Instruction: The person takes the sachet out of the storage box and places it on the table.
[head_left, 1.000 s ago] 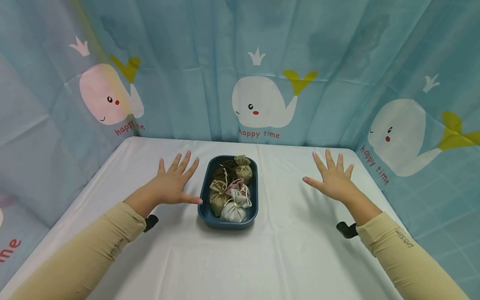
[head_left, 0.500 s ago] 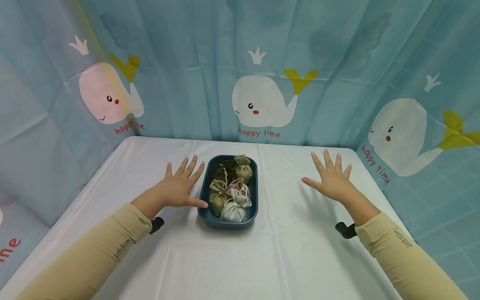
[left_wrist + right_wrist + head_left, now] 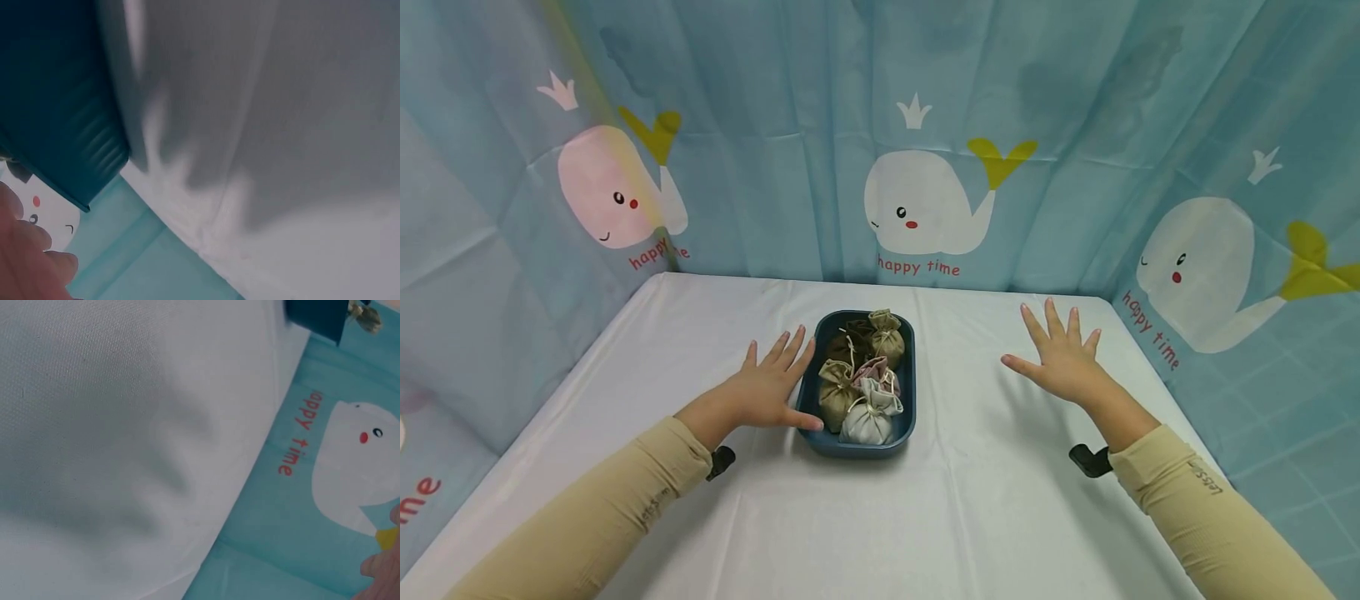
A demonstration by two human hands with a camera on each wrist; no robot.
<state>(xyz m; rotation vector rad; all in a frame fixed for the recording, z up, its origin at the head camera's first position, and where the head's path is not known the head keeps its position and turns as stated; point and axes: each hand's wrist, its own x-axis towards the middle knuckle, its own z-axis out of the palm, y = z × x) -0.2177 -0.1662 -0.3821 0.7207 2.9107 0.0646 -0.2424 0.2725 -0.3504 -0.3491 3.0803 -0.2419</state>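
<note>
While a blue whale-print curtain (image 3: 827, 150) is hanging behind the dark blue tub (image 3: 859, 451), a white-covered table (image 3: 1015, 500) is spreading beneath it. At the tub's left edge the left hand (image 3: 767, 396) is hovering, fingers straight and spread, holding nothing; I can't tell whether it is touching the rim. Well apart, right of the tub, the right hand (image 3: 1063, 362) is hanging with fingers spread, gripping nothing. Inside the tub, drawstring bags are sitting together: khaki (image 3: 835, 404), olive (image 3: 887, 343), pale grey (image 3: 867, 423), dark brown (image 3: 839, 350) and pinkish (image 3: 871, 368). To my eye handling is barely starting: no bag is being held, the visible ones are all lying in the tub, and any gripping seems left to do.
</note>
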